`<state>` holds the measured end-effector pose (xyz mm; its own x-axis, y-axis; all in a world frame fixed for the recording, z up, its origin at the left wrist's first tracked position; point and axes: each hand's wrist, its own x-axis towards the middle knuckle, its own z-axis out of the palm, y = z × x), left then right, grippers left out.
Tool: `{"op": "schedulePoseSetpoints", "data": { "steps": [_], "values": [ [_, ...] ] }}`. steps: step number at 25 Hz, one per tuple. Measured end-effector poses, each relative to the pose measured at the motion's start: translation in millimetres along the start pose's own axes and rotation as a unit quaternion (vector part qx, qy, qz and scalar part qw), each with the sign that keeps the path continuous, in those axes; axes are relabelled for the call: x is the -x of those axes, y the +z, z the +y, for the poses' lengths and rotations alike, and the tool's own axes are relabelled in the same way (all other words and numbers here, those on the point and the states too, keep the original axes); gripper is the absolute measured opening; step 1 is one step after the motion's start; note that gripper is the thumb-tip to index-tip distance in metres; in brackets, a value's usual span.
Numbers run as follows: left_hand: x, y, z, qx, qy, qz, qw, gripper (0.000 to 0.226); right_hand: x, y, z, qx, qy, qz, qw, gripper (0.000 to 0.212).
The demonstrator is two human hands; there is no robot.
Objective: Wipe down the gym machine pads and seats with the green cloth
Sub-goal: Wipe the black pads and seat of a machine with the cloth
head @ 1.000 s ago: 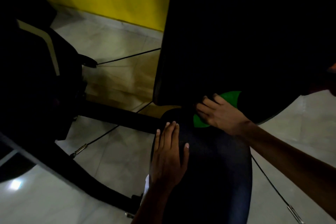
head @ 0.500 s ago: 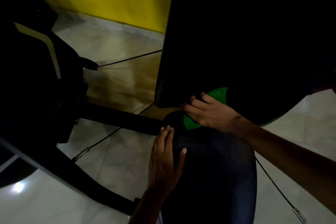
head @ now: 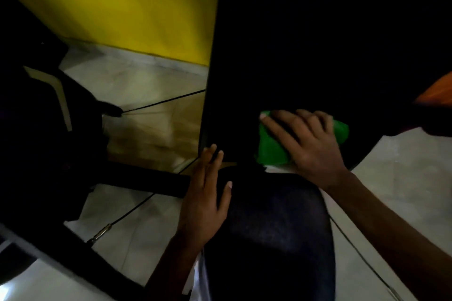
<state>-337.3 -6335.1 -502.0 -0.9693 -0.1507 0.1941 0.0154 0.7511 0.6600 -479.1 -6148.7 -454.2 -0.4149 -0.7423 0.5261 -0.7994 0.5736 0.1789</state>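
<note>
1. My right hand (head: 308,144) lies flat on the green cloth (head: 271,149) with its fingers spread out straight, pressing the cloth against the low end of the black back pad (head: 305,44).
2. The cloth sits right under that hand — green bits peek out past the fingertips and beside the thumb.
3. My left hand (head: 204,200) rests flat on the near left edge of the dark seat pad (head: 271,232). Its fingers are straight and close together, and the tips reach up to the bottom corner of the back pad.
4. The two hands are near each other but do not touch.
5. Left of my left hand I see the black machine frame (head: 144,179) and a thin cable (head: 161,102) over the pale floor tiles (head: 137,80).
6. Far past my hands stands a yellow wall (head: 137,7) — the room is quite dark.
</note>
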Motion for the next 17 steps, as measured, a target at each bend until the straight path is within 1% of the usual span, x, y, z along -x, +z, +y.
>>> {"op": "schedulePoseSetpoints", "data": {
  "steps": [1, 2, 3, 4, 7, 8, 10, 12, 13, 15, 17],
  "values": [
    [-25, -6, 20, -0.011, 0.058, 0.006, 0.998, 0.056, -3, -22, 19, -0.017, 0.086, 0.033, 0.996, 0.058],
    [-53, -14, 44, -0.023, 0.116, 0.013, 0.993, 0.056, -9, -42, 37, -0.033, 0.161, 0.067, 0.984, 0.058],
    [-84, -22, 71, -0.037, 0.173, 0.022, 0.984, 0.056, -15, -59, 54, -0.041, 0.213, 0.094, 0.972, 0.058],
    [-114, -31, 96, -0.060, 0.222, 0.033, 0.973, 0.056, -22, -71, 66, -0.048, 0.241, 0.106, 0.964, 0.061],
    [-194, -52, 166, -0.140, 0.326, 0.064, 0.933, 0.055, -37, -93, 83, -0.059, 0.245, 0.099, 0.963, 0.075],
    [-213, -56, 185, -0.166, 0.350, 0.075, 0.919, 0.055, -42, -100, 89, -0.068, 0.263, 0.115, 0.955, 0.077],
    [-241, -63, 216, -0.208, 0.393, 0.104, 0.890, 0.055, -55, -117, 102, -0.109, 0.312, 0.184, 0.926, 0.078],
    [-264, -74, 244, -0.222, 0.423, 0.139, 0.867, 0.054, -71, -136, 116, -0.155, 0.324, 0.264, 0.895, 0.072],
    [-276, -81, 257, -0.218, 0.430, 0.157, 0.862, 0.053, -80, -144, 124, -0.183, 0.323, 0.301, 0.878, 0.068],
    [-297, -92, 276, -0.217, 0.433, 0.186, 0.855, 0.050, -101, -159, 142, -0.238, 0.341, 0.371, 0.830, 0.062],
    [-308, -91, 282, -0.250, 0.433, 0.207, 0.841, 0.048, -121, -171, 165, -0.267, 0.386, 0.416, 0.779, 0.055]
  ]
}}
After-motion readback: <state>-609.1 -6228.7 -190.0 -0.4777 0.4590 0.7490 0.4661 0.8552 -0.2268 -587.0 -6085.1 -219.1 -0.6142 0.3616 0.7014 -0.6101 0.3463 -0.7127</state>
